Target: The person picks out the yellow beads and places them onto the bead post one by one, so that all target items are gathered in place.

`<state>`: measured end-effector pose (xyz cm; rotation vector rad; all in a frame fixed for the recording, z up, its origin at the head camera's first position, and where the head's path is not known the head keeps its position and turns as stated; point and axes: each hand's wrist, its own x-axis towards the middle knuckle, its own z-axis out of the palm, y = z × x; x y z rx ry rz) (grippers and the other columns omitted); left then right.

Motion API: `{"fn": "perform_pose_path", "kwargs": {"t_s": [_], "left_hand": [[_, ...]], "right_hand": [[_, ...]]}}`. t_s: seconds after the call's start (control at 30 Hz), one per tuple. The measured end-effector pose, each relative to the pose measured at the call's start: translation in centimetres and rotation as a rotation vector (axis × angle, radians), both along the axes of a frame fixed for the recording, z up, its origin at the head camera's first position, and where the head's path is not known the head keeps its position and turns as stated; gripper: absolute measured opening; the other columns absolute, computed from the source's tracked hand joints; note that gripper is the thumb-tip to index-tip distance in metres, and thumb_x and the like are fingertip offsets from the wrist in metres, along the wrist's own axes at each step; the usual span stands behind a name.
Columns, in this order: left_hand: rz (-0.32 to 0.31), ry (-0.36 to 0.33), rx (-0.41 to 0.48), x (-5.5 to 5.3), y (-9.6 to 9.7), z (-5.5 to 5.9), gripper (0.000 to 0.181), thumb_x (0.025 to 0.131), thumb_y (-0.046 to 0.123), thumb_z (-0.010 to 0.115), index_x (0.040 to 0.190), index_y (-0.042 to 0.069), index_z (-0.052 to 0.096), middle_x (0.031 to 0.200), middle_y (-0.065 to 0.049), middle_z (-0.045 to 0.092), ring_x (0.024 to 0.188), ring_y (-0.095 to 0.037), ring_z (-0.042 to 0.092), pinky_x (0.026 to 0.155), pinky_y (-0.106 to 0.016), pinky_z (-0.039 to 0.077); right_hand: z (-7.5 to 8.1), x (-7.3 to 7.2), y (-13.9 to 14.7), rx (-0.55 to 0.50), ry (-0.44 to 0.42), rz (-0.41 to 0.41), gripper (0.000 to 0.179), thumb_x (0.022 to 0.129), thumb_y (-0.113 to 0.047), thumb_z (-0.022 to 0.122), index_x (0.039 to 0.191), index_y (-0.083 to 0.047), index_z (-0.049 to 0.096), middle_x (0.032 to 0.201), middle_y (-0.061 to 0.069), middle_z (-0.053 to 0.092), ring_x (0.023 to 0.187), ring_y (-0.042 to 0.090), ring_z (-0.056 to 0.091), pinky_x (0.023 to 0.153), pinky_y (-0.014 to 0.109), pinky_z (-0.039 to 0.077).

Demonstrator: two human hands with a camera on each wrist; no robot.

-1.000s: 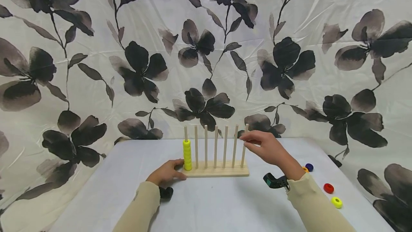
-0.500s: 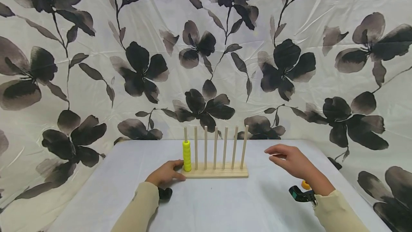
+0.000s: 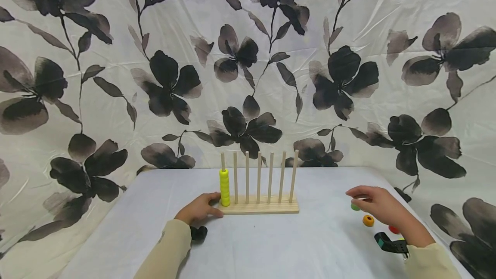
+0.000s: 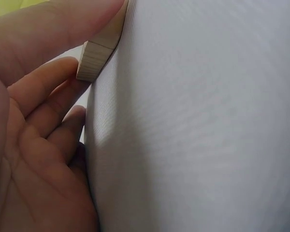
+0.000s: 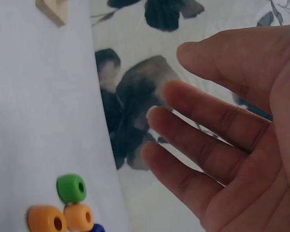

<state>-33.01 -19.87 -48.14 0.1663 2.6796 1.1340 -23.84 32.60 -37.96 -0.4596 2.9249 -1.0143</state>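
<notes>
A wooden peg rack (image 3: 263, 208) stands upright mid-table, with a row of several thin pegs. Yellow beads (image 3: 224, 188) are stacked on its leftmost peg; the other pegs are bare. My left hand (image 3: 197, 208) holds the left end of the base, thumb (image 4: 53, 29) along the front and fingertips against the end face. To the right, my right hand (image 3: 375, 203) hovers over loose beads with nothing in its loosely bent fingers. Below it lie a green bead (image 5: 71, 189), a blue bead (image 5: 97, 228) and orange beads (image 5: 47, 220).
A red bead (image 3: 394, 229) and a yellow bead (image 3: 401, 239) lie partly hidden by my right wrist and its strap-mounted camera (image 3: 389, 244). A white cloth covers the table (image 3: 248, 249). Behind it hangs a flower-printed curtain (image 3: 248, 76).
My right hand has moved from the rightmost peg to the right and down, over the loose beads. My left hand has stayed at the rack.
</notes>
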Motion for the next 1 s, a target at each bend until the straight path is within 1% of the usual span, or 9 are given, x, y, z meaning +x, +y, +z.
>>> {"fn": "perform_pose_path", "kwargs": {"t_s": [0.2,0.3,0.33,0.4,0.53,0.67,0.8,0.9,1.0], "left_hand": [[0.005,-0.021,0.016,0.2,-0.1,-0.2,0.086,0.067,0.033,0.087,0.142,0.013,0.050,0.150,-0.012,0.045,0.143,-0.037,0.034,0.116,-0.060,0.024],[-0.003,-0.017,0.014,0.2,-0.1,-0.1,0.085,0.068,0.033,0.086,0.142,0.013,0.050,0.150,-0.012,0.045,0.143,-0.037,0.034,0.116,-0.060,0.024],[-0.005,-0.016,0.014,0.2,-0.1,-0.1,0.085,0.068,0.033,0.086,0.142,0.013,0.049,0.150,-0.012,0.045,0.143,-0.037,0.034,0.116,-0.060,0.024],[-0.010,-0.012,0.013,0.1,-0.1,0.0,0.085,0.069,0.032,0.086,0.143,0.013,0.049,0.150,-0.012,0.045,0.143,-0.036,0.034,0.116,-0.059,0.024],[-0.007,-0.012,0.014,0.0,-0.2,0.1,0.086,0.069,0.032,0.086,0.143,0.012,0.048,0.150,-0.012,0.045,0.143,-0.036,0.034,0.116,-0.059,0.024],[0.002,-0.018,0.013,-0.1,-0.2,0.1,0.086,0.069,0.032,0.086,0.143,0.013,0.048,0.150,-0.011,0.044,0.143,-0.036,0.033,0.116,-0.060,0.024],[0.003,-0.023,0.017,0.1,-0.1,0.2,0.086,0.069,0.032,0.086,0.144,0.013,0.048,0.151,-0.012,0.044,0.143,-0.036,0.033,0.116,-0.060,0.023],[-0.004,-0.019,0.014,0.1,-0.1,0.2,0.086,0.069,0.032,0.086,0.143,0.012,0.048,0.150,-0.013,0.044,0.143,-0.037,0.034,0.116,-0.060,0.024],[-0.009,-0.012,0.007,0.0,-0.1,0.1,0.086,0.069,0.032,0.086,0.143,0.012,0.048,0.150,-0.012,0.045,0.143,-0.037,0.034,0.116,-0.060,0.025]], "right_hand": [[-0.8,0.5,1.9,0.027,-0.053,-0.039,0.037,0.092,-0.032,0.065,0.119,-0.007,0.065,0.117,0.013,0.067,0.104,0.029,0.066,0.085,0.042,0.058],[-1.0,0.7,2.9,0.032,-0.075,-0.050,0.039,0.091,-0.031,0.067,0.119,-0.004,0.064,0.117,0.015,0.067,0.104,0.030,0.066,0.084,0.044,0.057],[-1.1,0.7,3.3,0.035,-0.086,-0.066,0.040,0.090,-0.031,0.067,0.120,-0.004,0.064,0.117,0.015,0.067,0.104,0.029,0.066,0.084,0.044,0.057],[-1.3,0.8,3.9,0.044,-0.096,-0.078,0.041,0.090,-0.028,0.068,0.120,-0.002,0.063,0.118,0.018,0.066,0.104,0.031,0.065,0.083,0.046,0.057],[-1.8,0.8,4.9,0.069,-0.138,-0.135,0.040,0.088,-0.024,0.069,0.121,-0.001,0.062,0.119,0.019,0.065,0.105,0.032,0.063,0.080,0.043,0.058],[-2.5,0.8,5.6,0.078,-0.197,-0.159,0.041,0.087,-0.022,0.070,0.120,0.000,0.062,0.117,0.019,0.065,0.105,0.032,0.062,0.075,0.039,0.059],[-3.3,0.9,6.3,0.106,-0.230,-0.180,0.038,0.086,-0.019,0.071,0.117,0.000,0.064,0.113,0.017,0.067,0.101,0.028,0.062,0.079,0.041,0.058],[-3.9,1.0,6.9,0.149,-0.235,-0.199,0.037,0.085,-0.021,0.073,0.115,-0.001,0.066,0.108,0.011,0.067,0.097,0.024,0.061,0.082,0.043,0.056],[-4.4,1.1,7.4,0.169,-0.256,-0.222,0.038,0.083,-0.022,0.075,0.113,-0.001,0.066,0.103,0.006,0.067,0.092,0.020,0.059,0.079,0.042,0.055]]}}
